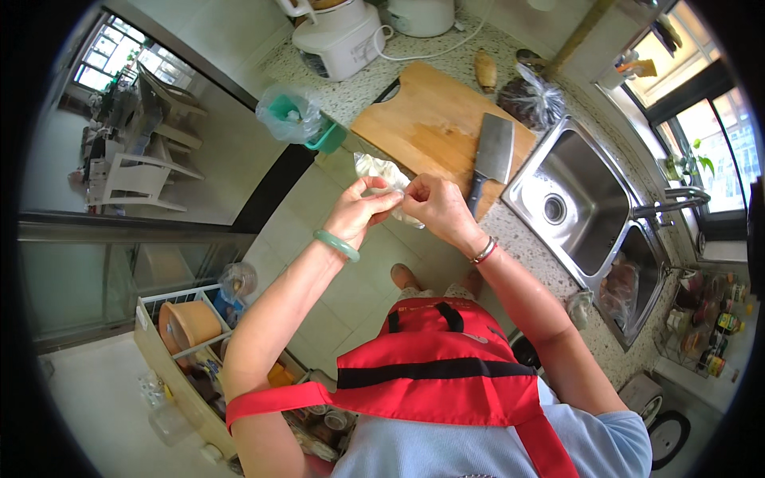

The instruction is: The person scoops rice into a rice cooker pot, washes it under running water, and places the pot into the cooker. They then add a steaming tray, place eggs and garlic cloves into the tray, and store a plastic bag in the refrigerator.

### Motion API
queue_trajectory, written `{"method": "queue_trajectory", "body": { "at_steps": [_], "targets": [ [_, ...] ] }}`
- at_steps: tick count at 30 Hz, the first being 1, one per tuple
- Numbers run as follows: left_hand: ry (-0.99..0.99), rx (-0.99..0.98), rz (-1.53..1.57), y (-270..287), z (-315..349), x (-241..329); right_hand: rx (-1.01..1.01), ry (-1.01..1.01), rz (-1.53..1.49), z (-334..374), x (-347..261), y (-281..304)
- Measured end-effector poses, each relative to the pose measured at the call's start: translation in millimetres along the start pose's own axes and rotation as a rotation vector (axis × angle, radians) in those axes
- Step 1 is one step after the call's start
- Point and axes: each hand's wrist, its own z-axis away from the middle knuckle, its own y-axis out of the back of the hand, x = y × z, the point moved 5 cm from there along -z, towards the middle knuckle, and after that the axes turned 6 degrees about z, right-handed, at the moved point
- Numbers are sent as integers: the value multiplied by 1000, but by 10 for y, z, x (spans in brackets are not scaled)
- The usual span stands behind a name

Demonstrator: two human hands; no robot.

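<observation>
Both my hands are raised in front of me, near the cutting board's close edge. Between them hangs a clear plastic bag [381, 169] with something whitish inside; I cannot make out what. My left hand [362, 209], wearing a green bangle, pinches the bag with thumb and fingers. Close against it, my right hand [442, 209] has its fingers curled in a pinch on the bag's gathered part. The exact grip points are partly hidden by the fingers. On the wooden cutting board [422, 111] lies a cleaver [494, 151], its dark handle just beyond my right hand.
A double steel sink [590, 239] is set into the counter at right. A lined green bin [291, 115] hangs at the counter's left edge. White appliances [339, 40] stand behind the board, near a root vegetable [485, 70] and a dark bagged bundle [532, 99].
</observation>
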Motion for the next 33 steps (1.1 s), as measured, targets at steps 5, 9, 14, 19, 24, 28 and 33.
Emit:
{"method": "queue_trajectory", "body": {
  "at_steps": [5,9,14,19,24,28,33],
  "targets": [
    [-136,-45,15,508,65,257,-46,54,-240,-270,-142,-592],
    [-358,106,-163,1090,188,518,-102,98,-307,-472,-498,-1111],
    [-719,240,-386,1549,462,867,-131,152,-126,-737,-1020,-1671],
    [-921,335,-640,2061,764,1306,-275,208,-199,-1117,-1393,-2201],
    [-1005,563,-946,2900,800,1572,-424,245,-430,-1526,-1875,-2673],
    [-927,720,-485,3447,673,1740,-573,192,-425,-1970,-2248,-2965],
    [-598,-54,477,3842,-13,1888,-771,107,-631,-2694,-2568,-3569]
  ]
}}
